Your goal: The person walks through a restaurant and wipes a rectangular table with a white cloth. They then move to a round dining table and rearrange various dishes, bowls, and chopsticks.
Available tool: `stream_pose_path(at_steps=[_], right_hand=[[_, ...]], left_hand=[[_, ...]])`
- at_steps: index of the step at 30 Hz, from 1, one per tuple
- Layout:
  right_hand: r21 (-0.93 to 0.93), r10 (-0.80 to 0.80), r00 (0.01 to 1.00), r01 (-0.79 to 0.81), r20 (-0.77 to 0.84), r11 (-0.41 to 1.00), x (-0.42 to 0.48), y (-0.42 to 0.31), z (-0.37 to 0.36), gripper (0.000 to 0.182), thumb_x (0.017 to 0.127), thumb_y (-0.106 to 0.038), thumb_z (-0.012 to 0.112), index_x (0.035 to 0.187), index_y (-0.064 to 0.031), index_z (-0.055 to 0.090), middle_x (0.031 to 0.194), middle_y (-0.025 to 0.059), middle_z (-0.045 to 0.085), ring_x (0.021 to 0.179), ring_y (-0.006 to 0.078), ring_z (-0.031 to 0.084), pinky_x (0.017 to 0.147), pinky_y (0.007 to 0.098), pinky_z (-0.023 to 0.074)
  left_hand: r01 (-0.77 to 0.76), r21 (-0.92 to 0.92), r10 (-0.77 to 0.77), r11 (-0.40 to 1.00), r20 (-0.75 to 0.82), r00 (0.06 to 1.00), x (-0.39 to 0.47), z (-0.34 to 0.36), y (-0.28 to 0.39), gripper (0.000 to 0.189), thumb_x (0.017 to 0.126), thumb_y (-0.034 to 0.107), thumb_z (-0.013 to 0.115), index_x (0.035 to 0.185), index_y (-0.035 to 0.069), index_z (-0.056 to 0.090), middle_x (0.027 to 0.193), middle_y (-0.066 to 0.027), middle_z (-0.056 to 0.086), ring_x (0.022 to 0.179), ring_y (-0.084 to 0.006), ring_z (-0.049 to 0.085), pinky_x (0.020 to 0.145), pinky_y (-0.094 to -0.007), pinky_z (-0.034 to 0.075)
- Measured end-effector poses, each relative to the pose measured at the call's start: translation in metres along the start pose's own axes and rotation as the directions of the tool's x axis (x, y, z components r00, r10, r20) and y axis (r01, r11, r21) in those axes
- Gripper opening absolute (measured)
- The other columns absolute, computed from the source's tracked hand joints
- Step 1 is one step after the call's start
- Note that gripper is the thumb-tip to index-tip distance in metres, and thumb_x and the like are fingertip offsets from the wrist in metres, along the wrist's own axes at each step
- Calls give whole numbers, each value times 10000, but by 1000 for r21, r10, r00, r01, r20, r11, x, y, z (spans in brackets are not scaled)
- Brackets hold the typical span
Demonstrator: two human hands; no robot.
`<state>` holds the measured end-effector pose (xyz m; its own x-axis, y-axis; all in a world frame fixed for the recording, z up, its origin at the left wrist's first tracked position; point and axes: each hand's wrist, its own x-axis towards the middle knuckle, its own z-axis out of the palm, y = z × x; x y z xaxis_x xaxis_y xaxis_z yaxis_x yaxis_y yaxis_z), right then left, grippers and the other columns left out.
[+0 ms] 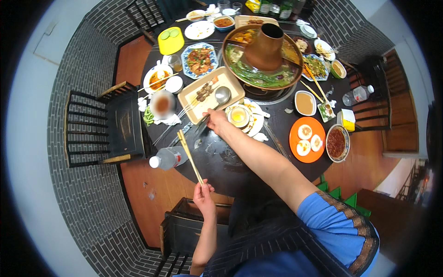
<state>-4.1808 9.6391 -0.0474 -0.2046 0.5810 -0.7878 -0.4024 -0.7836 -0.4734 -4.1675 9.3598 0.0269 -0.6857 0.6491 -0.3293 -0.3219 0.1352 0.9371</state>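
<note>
My left hand [205, 195] holds a pair of wooden chopsticks [189, 155] upright past the near table edge. With my arm stretched over the table, my right hand [216, 121] grips the dark handle of a metal ladle [222, 95]. The ladle's bowl rests over the right part of a beige rectangular tray [193, 112]. Grilled meat skewers [205, 91] lie in that tray, their thin sticks pointing down-left. Just right of my right hand, a glass of yellow liquid [239, 116] stands on a soiled white plate [258, 124].
A copper hot pot [264, 52] with a chimney stands behind the tray. Plastic bottles lie at the left [168, 158] and right [358, 95]. An orange plate [296, 149] holds round flatbreads beside a bowl of red chili [335, 142]. Wooden chairs [124, 121] surround the dark table [225, 173].
</note>
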Motion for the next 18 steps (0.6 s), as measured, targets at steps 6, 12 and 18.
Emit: stream_pose_path(at_steps=[6, 12, 18], right_hand=[[-33, 44, 998, -43, 45, 999, -11, 15, -14, 318, 858, -241, 560, 1021, 29, 519, 810, 93, 564, 685, 199, 539, 573, 369, 447], [-356, -77, 995, 92, 56, 930, -34, 39, -22, 516, 810, -376, 602, 1091, 44, 501, 1004, 198, 558, 861, 265, 550, 681, 450, 435], [-571, -193, 935, 336, 298, 749, -108, 34, -72, 236, 830, -207, 608, 882, 21, 570, 813, 72, 619, 784, 118, 570, 723, 254, 457]], left_hand=[[-30, -15, 30, 999, 49, 998, 4, 8, 14, 191, 925, 148, 483, 1023, -4, 546, 771, -26, 520, 678, -80, 492, 634, -209, 436], [-26, 36, 22, 999, 98, 995, 3, 13, 12, 194, 926, 140, 476, 1008, -21, 549, 756, -22, 510, 672, -81, 483, 634, -210, 427], [-8, 75, -8, 997, 218, 976, -2, 23, 5, 209, 930, 147, 468, 1022, -20, 554, 742, -19, 513, 662, -76, 479, 626, -207, 422]])
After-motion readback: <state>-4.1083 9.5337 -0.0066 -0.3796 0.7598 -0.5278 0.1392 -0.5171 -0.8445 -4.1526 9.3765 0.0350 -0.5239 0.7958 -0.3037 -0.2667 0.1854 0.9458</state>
